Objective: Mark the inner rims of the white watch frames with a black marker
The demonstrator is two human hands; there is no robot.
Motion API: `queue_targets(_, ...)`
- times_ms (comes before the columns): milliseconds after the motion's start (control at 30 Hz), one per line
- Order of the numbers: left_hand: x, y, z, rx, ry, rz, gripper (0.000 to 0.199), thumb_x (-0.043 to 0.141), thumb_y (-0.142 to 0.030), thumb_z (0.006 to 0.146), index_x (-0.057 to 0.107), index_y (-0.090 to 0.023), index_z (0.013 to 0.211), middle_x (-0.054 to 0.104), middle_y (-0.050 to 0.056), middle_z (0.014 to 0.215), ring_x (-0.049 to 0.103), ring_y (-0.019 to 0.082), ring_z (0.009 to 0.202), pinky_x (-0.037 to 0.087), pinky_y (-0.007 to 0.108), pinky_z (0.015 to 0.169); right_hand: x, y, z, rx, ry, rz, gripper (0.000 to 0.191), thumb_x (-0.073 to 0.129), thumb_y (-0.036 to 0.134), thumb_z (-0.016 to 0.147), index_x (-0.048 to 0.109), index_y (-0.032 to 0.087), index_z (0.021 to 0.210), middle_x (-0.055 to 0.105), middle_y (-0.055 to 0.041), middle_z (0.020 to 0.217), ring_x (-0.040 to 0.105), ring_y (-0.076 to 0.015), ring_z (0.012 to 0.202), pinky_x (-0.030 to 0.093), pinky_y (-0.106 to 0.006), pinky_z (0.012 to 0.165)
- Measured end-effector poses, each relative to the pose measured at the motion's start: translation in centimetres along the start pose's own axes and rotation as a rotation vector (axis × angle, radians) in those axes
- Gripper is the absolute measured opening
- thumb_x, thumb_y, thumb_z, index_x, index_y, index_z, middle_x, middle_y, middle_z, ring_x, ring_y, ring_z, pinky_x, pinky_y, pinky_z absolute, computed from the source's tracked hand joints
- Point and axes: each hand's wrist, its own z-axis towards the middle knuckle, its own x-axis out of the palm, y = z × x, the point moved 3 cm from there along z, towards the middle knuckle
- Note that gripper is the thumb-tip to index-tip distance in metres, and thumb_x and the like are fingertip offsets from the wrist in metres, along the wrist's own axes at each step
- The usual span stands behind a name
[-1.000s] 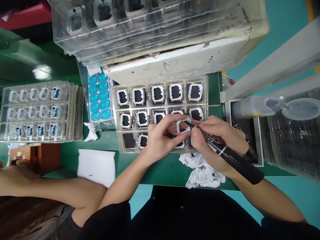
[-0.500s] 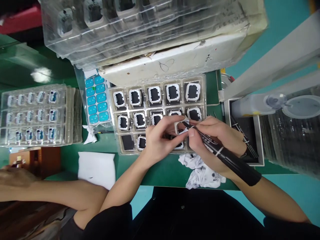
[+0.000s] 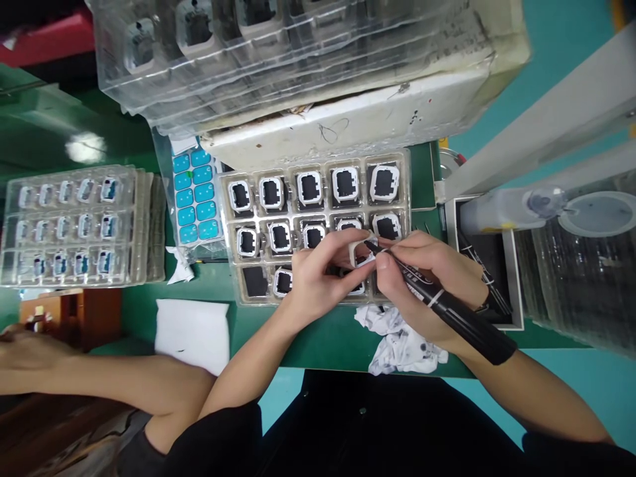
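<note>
Between the thumb and fingers of my left hand [image 3: 318,281] is a small white square frame with rounded corners [image 3: 354,254], held above a clear plastic tray [image 3: 271,265]. My right hand [image 3: 427,271] grips a black marker pen [image 3: 447,311], its tip against or very near the inside of the frame; exact contact is too small to tell. Similar white frames [image 3: 345,183] sit in the tray's pockets, each over a dark pad. One pocket at the near left shows only its dark pad [image 3: 256,281]. My hands hide part of the tray's near rows.
Crumpled, ink-spotted tissue [image 3: 405,348] lies by the table's front edge. A white cloth [image 3: 193,334] and a sheet of blue stickers [image 3: 195,199] are leftward. Stacked trays stand left [image 3: 69,225] and behind [image 3: 298,59]. A bottle [image 3: 501,205] and box [image 3: 517,311] stand right. Another person's arm [image 3: 124,381] reaches in.
The view has shifted slightly. My hands keep the same hold, with the marker still at the white frame and only a tiny movement of the pen.
</note>
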Motion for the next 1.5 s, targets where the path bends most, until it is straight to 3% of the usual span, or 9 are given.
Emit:
queue_targets(200, 0.0, -0.2, -0.2, 0.026, 0.013, 0.077, 0.044, 0.095, -0.032, 0.106, 0.076, -0.028, 0.145, 0.085, -0.005, 0.092, 0.077, 0.009, 0.066, 0.065, 0.017, 0.064, 0.2, -0.1, -0.1, 0.005, 0.016, -0.024, 0.025, 0.085, 0.012, 0.104, 0.08, 0.031, 0.12, 0.089, -0.0046, 0.112, 0.09, -0.0277, 0.104, 0.077, -0.041, 0.084)
queue_targets(400, -0.2, -0.6, -0.2, 0.07, 0.029, 0.135, 0.035, 0.087, -0.033, 0.112, 0.077, -0.025, 0.145, 0.081, -0.005, 0.086, 0.069, 0.008, 0.061, 0.061, 0.018, 0.061, 0.5, 0.9, 0.1, -0.053, -0.011, -0.195, 0.021, 0.086, 0.009, 0.101, 0.078, 0.028, 0.103, 0.083, -0.0036, 0.097, 0.087, -0.0259, 0.09, 0.076, -0.039, 0.081)
queue_targets(500, -0.3, -0.8, 0.0, 0.058, 0.053, 0.164, 0.034, 0.087, -0.035, 0.112, 0.079, -0.026, 0.143, 0.077, -0.006, 0.08, 0.067, 0.008, 0.058, 0.058, 0.019, 0.057, 0.5, 0.6, 0.5, 0.006, 0.019, -0.101, 0.02, 0.086, 0.011, 0.103, 0.079, 0.029, 0.105, 0.084, -0.002, 0.099, 0.086, -0.025, 0.087, 0.075, -0.04, 0.077)
queue_targets(667, -0.3, -0.7, 0.0, 0.045, 0.066, 0.154, 0.038, 0.091, -0.036, 0.109, 0.079, -0.026, 0.143, 0.08, -0.004, 0.084, 0.071, 0.01, 0.06, 0.06, 0.021, 0.059, 0.2, -0.5, 0.6, 0.085, -0.07, 0.086, 0.014, 0.084, 0.021, 0.109, 0.078, 0.034, 0.108, 0.083, 0.0024, 0.096, 0.083, -0.0235, 0.08, 0.067, -0.041, 0.065)
queue_targets(900, -0.2, -0.3, 0.0, 0.047, 0.092, 0.128, 0.033, 0.085, -0.035, 0.113, 0.078, -0.026, 0.144, 0.074, -0.006, 0.079, 0.059, 0.008, 0.057, 0.054, 0.019, 0.056, 0.1, 0.5, 0.4, -0.047, 0.031, -0.038, 0.03, 0.085, 0.007, 0.101, 0.078, 0.03, 0.117, 0.087, -0.0021, 0.108, 0.086, -0.0238, 0.092, 0.073, -0.038, 0.08)
queue_targets(1167, 0.0, -0.3, 0.1, 0.105, 0.035, 0.14, 0.034, 0.085, -0.04, 0.114, 0.076, -0.027, 0.144, 0.073, -0.006, 0.076, 0.061, 0.009, 0.054, 0.053, 0.019, 0.054, 0.4, 0.0, 0.4, 0.028, -0.075, -0.006, 0.015, 0.085, 0.018, 0.107, 0.076, 0.03, 0.108, 0.084, 0.0019, 0.096, 0.081, -0.0194, 0.077, 0.064, -0.034, 0.066)
queue_targets(1367, 0.1, -0.6, 0.5, 0.159, 0.058, 0.147, 0.027, 0.078, -0.035, 0.118, 0.073, -0.026, 0.143, 0.066, -0.008, 0.075, 0.052, 0.007, 0.053, 0.048, 0.016, 0.05, 0.3, 0.5, 0.5, -0.05, -0.001, -0.073, 0.022, 0.086, 0.011, 0.103, 0.078, 0.03, 0.113, 0.088, -0.0017, 0.106, 0.086, -0.0229, 0.087, 0.07, -0.035, 0.074)
queue_targets(1500, 0.1, -0.8, 0.5, 0.194, 0.017, 0.186, 0.027, 0.077, -0.037, 0.119, 0.073, -0.021, 0.14, 0.063, -0.009, 0.074, 0.049, 0.005, 0.054, 0.047, 0.014, 0.053, 0.5, 0.1, 0.2, -0.048, -0.061, -0.101, 0.016, 0.086, 0.015, 0.106, 0.077, 0.027, 0.111, 0.087, -0.0012, 0.102, 0.085, -0.0195, 0.084, 0.069, -0.03, 0.073)
